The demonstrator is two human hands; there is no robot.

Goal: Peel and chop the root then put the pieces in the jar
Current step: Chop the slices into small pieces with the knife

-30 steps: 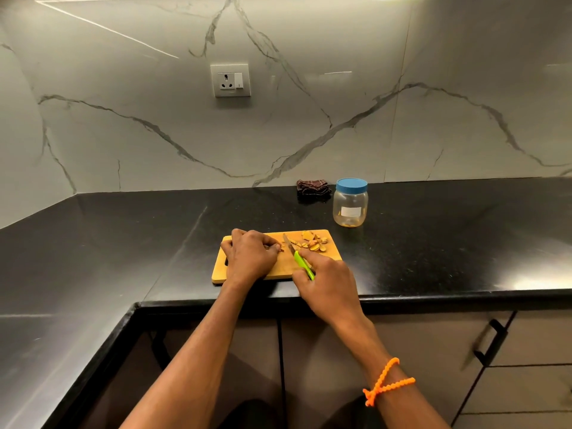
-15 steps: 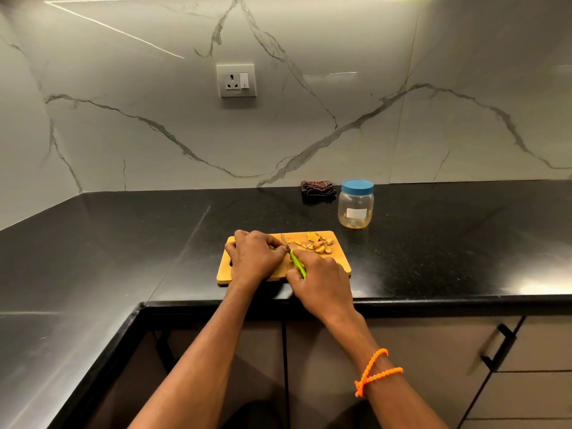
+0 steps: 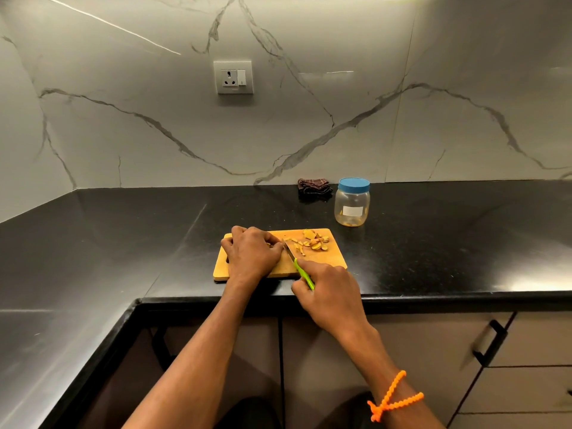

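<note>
Black polished stone countertop (image 3: 433, 243) runs along a white marble-veined wall and turns a corner at the left; a rectangular wooden chopping board (image 3: 325, 261) lies close to its front edge. The left hand (image 3: 252, 253) rests on the board's left half with fingers curled down over the remaining piece of root, which is hidden beneath them. The right hand (image 3: 328, 292) grips the lime-green handle of a small paring knife (image 3: 298, 264), the blade pointing away from the person and meeting the board just beside the left fingertips. Compared with half a second ago, the right hand sits lower and nearer the counter edge and more of the blade and handle shows, which suggests a drawn slicing stroke; chopping appears to be under way and not yet finished. Pale yellow chopped pieces (image 3: 312, 241) lie scattered on the board's far right part, just right of the blade. The clear plastic jar with a blue screw lid (image 3: 352, 201) stands beyond the board's right far corner, lid on, so it must be opened before any transfer. A dark folded cloth (image 3: 313, 185) lies by the wall, left of the jar. The board's near edge lies just inside the counter's front edge, leaving little margin for the knife hand; open counter extends to the left and right.
</note>
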